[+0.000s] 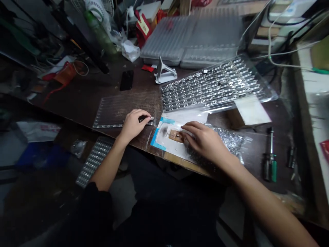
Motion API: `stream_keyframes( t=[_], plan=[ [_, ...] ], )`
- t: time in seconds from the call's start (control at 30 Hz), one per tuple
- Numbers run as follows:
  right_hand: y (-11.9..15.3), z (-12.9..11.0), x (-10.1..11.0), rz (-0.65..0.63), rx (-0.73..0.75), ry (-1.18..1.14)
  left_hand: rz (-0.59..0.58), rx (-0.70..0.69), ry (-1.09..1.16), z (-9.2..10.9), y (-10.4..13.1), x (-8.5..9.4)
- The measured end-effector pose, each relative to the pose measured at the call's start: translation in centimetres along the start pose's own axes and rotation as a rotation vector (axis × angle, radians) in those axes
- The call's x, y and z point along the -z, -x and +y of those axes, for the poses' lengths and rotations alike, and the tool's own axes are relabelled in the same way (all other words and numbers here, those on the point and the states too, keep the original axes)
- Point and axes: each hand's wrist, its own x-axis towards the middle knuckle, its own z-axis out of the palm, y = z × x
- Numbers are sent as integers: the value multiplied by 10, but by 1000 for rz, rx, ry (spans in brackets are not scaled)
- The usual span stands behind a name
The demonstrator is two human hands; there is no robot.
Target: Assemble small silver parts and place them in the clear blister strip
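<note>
My left hand [135, 124] is over the front right corner of a clear ribbed tray [123, 106], thumb and forefinger pinched on a small metal part [152, 118]. A row of metal pieces lies along that tray's front edge. My right hand [202, 137] hovers at a small brown block [176, 136] on a white sheet edged with blue tape [157, 139]; its thumb and forefinger curve toward the block, and whether they hold anything is too small to tell. Beneath and beside this hand lies a clear bag of small shiny parts [231, 139].
Behind, a large clear tray [210, 84] carries rows of metal parts. Also on the table are a white stand [166, 73], a black phone [126, 80], stacked clear trays [190, 37], a white box [253, 109] and screwdrivers [271, 157]. Another filled tray [95, 159] sits below the table's front edge.
</note>
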Motion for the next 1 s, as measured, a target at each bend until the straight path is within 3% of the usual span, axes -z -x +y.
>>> stream_keyframes(
  t=[0.17, 0.3, 0.5, 0.6, 0.7, 0.83, 0.93, 1.0],
  plan=[
    [3, 0, 7, 8, 22, -61, 23, 0, -36, 6, -4, -4],
    [5, 1, 14, -2, 9, -30, -21, -44, -101, -1, -4, -1],
    [13, 7, 31, -165, -113, 226, -85, -64, -303, -17, -2, 20],
    [15, 4, 29, -205, -113, 257, -72, -90, -283, -2, -12, 20],
    [15, 2, 25, -208, -106, 274, -65, -194, -133, 38, -32, 0],
    [15, 4, 25, -166, -136, 206, -36, -353, 54, 96, -69, -50],
    [14, 8, 28, -113, -170, 64, 14, -402, 85, 123, -96, -87],
    [12, 12, 29, -84, -176, -30, 27, -405, 66, 132, -107, -102]
  ],
)
